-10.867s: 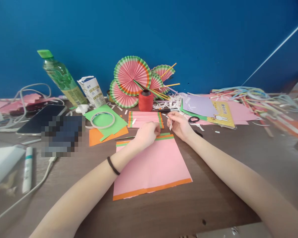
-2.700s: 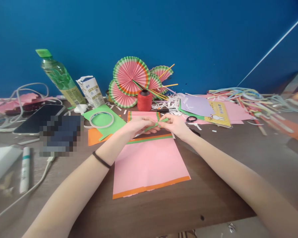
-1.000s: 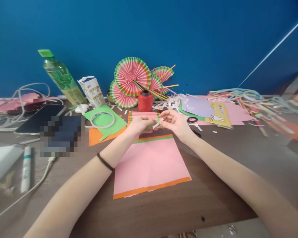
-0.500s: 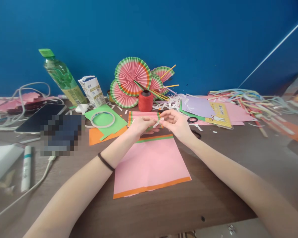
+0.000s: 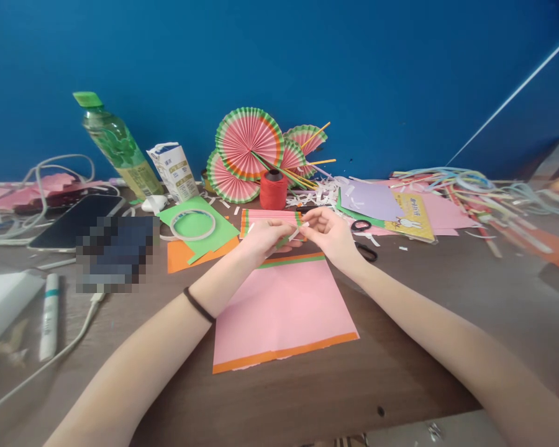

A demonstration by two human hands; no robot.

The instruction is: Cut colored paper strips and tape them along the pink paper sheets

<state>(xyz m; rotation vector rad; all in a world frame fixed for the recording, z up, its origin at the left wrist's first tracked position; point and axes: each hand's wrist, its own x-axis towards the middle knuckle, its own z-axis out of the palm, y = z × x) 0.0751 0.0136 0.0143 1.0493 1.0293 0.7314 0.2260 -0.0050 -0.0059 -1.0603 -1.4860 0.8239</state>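
My left hand (image 5: 270, 236) is closed on a narrow green strip with a white layer (image 5: 292, 233), which runs between both hands. The fingertips of my right hand (image 5: 325, 227) pinch the white end of it. Whether the white layer is tape backing, I cannot tell. Below the hands lies a pink paper sheet (image 5: 284, 310) with an orange band along its near edge and orange and green bands along its far edge. Just behind the hands is a pleated pink paper (image 5: 270, 215) with green and orange edges, partly hidden by them.
Behind stand pleated paper fans (image 5: 249, 143) and a red thread spool (image 5: 273, 191). At left are a tape roll (image 5: 193, 238) on green paper (image 5: 223, 226), a bottle (image 5: 121, 149), a carton (image 5: 173, 174) and a phone (image 5: 77, 223). Scissors (image 5: 366, 251) and a yellow booklet (image 5: 412, 217) lie at right.
The hands have barely moved. The strip between them has shifted slightly, and the fingers of my left hand have turned a little around it.
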